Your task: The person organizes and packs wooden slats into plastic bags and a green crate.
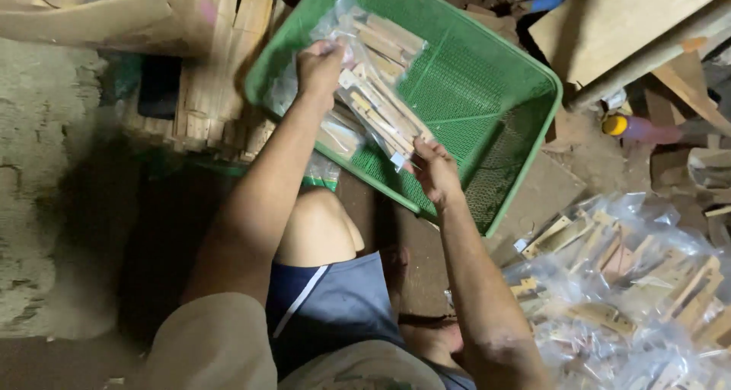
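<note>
A person sits low on the floor, and both hands hold one clear plastic bag (377, 105) full of small wooden pieces. The bag is up over the near left part of a big green basket (487, 93). The left hand (320, 64) grips the far end of the bag, with its fingers curled tight around the plastic. The right hand (434, 169) holds the near end, with its fingertips pinching the corner of the bag. More bags of wooden pieces (343, 135) lie in the basket just under the held bag. The right half of the basket shows only its green mesh floor. On the near right there is a big pile of clear bags (632, 291) with the same kind of wooden pieces inside. On the far left, beside the basket, stands a stack of thin wooden slats (217, 78). On the far right a yellow and pink bottle (636, 127) lies among planks. The person's bare knee (320, 226) is just near the basket.
</note>
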